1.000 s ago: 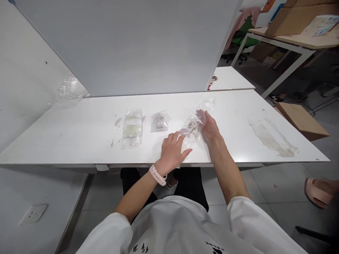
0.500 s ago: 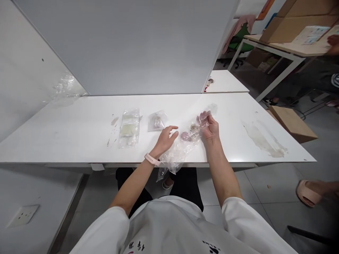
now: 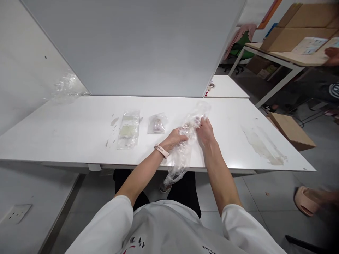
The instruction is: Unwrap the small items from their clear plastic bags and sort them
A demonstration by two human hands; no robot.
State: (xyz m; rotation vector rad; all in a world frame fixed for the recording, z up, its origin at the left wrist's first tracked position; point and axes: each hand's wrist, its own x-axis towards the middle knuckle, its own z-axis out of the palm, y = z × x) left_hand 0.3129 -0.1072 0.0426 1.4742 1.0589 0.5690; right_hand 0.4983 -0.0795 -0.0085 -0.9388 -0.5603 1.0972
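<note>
Bag (image 3: 182, 151), clear plastic, long axis slanting near-left to far-right; both hands (image 3: 189, 134) clutch it.

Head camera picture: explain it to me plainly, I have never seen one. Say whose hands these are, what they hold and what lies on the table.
The camera sits on a person's head and looks down, so both bare hands are that person's own. The left hand, with a pink watch on its wrist, and the right hand both grip a crumpled clear plastic bag that hangs over the white table's near edge. To the left lie a flat packet and a small packet.
</note>
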